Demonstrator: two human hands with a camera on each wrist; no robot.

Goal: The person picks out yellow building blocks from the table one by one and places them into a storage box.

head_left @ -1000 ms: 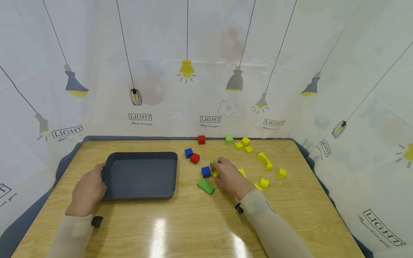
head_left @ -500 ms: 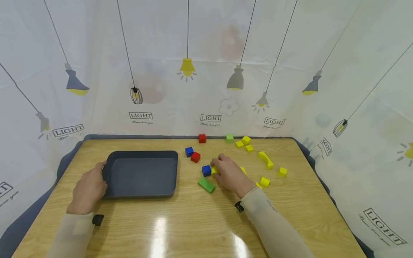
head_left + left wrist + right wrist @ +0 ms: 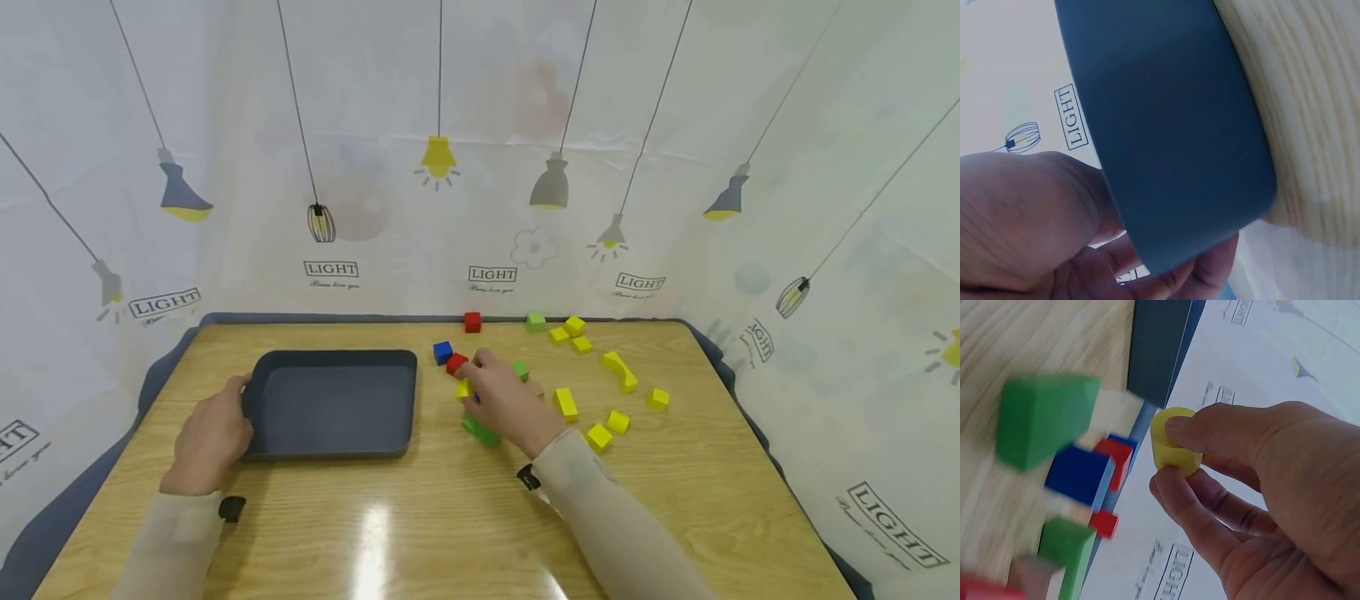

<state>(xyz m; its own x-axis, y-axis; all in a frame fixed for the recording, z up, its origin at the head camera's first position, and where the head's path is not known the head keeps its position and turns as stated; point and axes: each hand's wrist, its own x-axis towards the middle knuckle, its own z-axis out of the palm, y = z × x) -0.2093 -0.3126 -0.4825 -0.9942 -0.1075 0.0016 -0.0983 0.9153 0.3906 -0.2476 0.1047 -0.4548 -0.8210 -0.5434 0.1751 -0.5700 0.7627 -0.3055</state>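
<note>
My left hand point(image 3: 213, 433) grips the left side of a dark grey rectangular tray point(image 3: 330, 408); in the left wrist view its thumb and fingers wrap the tray's wall at a corner. Between thumb and fingertips, my right hand point(image 3: 510, 404) pinches a yellow cylinder block point(image 3: 1172, 453), held above the table. Under and around that hand lie a green rectangular block point(image 3: 480, 431), a red cube point(image 3: 455, 363) and a blue cube point(image 3: 442, 352). A second blue block point(image 3: 1079, 475) is mostly hidden behind the hand in the head view.
Several yellow blocks, among them an arch point(image 3: 619, 372) and a cylinder point(image 3: 618, 422), are scattered on the right of the wooden table point(image 3: 420, 517). Another red cube point(image 3: 472, 322) and a light green cube point(image 3: 536, 322) sit by the back edge, below a printed curtain point(image 3: 390, 167).
My right hand has lifted the yellow cylinder and carried it left towards the tray, uncovering a green block and yellow blocks. The left hand stays on the tray.
</note>
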